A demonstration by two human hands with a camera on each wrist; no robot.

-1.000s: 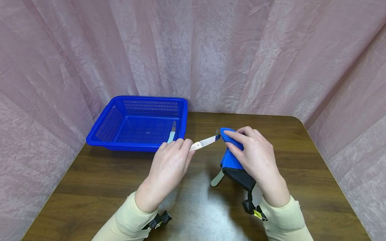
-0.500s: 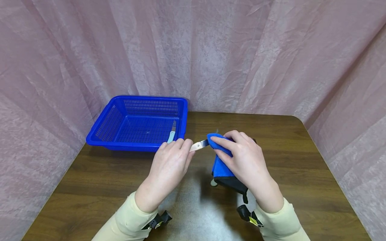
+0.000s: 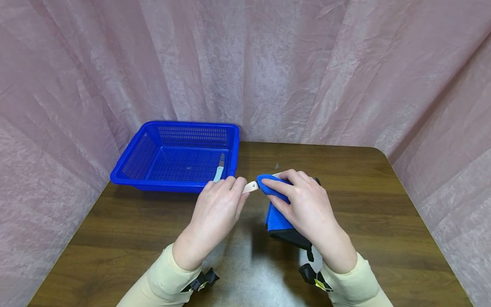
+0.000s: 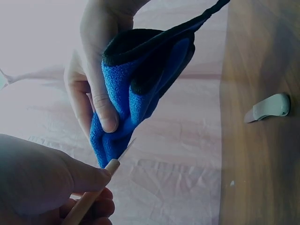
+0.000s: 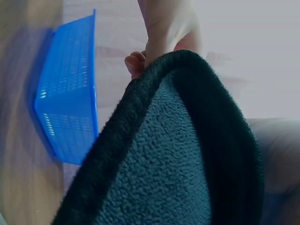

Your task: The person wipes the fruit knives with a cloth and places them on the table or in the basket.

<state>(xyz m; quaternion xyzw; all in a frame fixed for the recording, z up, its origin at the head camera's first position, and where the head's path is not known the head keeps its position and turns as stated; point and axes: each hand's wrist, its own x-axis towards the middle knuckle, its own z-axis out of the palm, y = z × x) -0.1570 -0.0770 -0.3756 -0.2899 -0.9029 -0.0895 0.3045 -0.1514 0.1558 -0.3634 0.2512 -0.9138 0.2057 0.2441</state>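
Observation:
In the head view, my left hand (image 3: 216, 215) grips the cream handle (image 3: 251, 187) of a small knife, with the rivet end sticking out to the right. My right hand (image 3: 304, 204) pinches a folded blue cloth (image 3: 278, 217) with black edging around the blade, which is mostly hidden. A thin bit of bare blade (image 4: 127, 150) shows between handle and cloth in the left wrist view. The cloth's dark border (image 5: 187, 61) and lower fold hang below my right hand and fill much of the right wrist view.
A blue plastic basket (image 3: 174, 184) stands at the back left, holding a knife with a light blue handle (image 3: 218, 174). On the wooden table (image 3: 364, 192) lies a grey-green handle (image 4: 272, 106), seen in the left wrist view. Pink curtains (image 3: 245, 64) hang behind the table.
My right hand has slid the cloth left along the blade from near its tip toward the handle, covering most of it. My left hand has stayed nearly still.

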